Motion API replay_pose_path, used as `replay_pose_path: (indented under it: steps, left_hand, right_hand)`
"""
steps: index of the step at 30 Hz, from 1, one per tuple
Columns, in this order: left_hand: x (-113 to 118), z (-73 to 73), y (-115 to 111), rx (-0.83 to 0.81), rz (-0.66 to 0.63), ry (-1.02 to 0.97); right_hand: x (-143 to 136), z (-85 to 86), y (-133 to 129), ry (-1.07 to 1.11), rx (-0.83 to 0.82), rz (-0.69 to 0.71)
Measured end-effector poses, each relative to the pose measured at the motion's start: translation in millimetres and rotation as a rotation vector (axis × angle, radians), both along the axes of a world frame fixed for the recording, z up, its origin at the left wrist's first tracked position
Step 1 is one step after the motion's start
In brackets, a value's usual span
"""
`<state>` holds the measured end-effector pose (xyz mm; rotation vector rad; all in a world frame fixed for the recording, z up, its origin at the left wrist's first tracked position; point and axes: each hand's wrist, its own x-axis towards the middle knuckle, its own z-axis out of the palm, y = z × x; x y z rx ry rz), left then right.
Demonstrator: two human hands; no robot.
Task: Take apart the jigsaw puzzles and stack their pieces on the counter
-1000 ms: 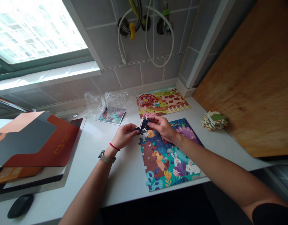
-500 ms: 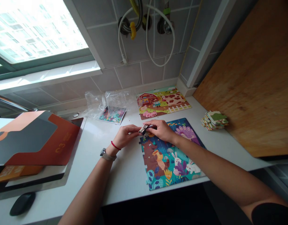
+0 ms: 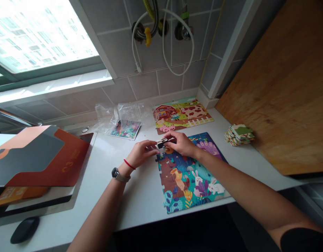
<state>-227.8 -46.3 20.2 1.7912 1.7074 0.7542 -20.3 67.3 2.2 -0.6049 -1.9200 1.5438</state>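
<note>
A small stack of jigsaw puzzle pieces [image 3: 162, 143] is held just above the upper left corner of a partly assembled animal puzzle [image 3: 177, 178]. My right hand [image 3: 181, 143] pinches the stack from the right between thumb and fingers. From the other side, my left hand [image 3: 143, 153] has its fingertips at the stack's left end, its thumb lower down. Bears, white rabbits and a purple peacock show on the puzzle, whose left edge has open tabs and notches. My right forearm covers part of its right side.
Behind lies a farm puzzle [image 3: 182, 113]. To the right is a pile of puzzle pieces [image 3: 239, 134]. A picture card [image 3: 126, 129] lies by clear plastic wrapping [image 3: 106, 117]. On the left are an orange and grey folder [image 3: 46, 154] and a black mouse [image 3: 25, 230].
The stack has turned a little, so its dark face shows more towards me. My left thumb has dropped away from the fingers. The puzzles on the table have stayed put.
</note>
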Motion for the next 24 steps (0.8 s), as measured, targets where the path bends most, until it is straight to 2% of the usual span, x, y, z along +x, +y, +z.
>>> replay_pose_path:
  steps: [4, 7, 14, 19, 22, 24]
  left_hand:
    - [8, 3.6, -6, -0.063, -0.069, 0.175]
    - [14, 3.0, -8, -0.081, -0.049, 0.247]
    - [20, 2.5, -11, -0.077, 0.040, 0.203]
    - [22, 5.6, -14, -0.150, 0.030, 0.142]
    - [22, 6.0, -13, -0.143, 0.046, 0.118]
    - [22, 5.4, -12, -0.144, 0.046, 0.120]
  right_hand:
    - [-2, 0.2, 4, 0.082, -0.051, -0.106]
    - [-4, -2.5, 4, 0.105, -0.106, -0.111]
    - [-7, -12.1, -2, 0.053, -0.289, -0.143]
    - [-5, 0.9, -5, 0.102, -0.415, -0.113]
    - [1, 12.9, -6, 0.150, -0.549, -0.010]
    - [7, 16.9, -4, 0.077, -0.697, 0.194]
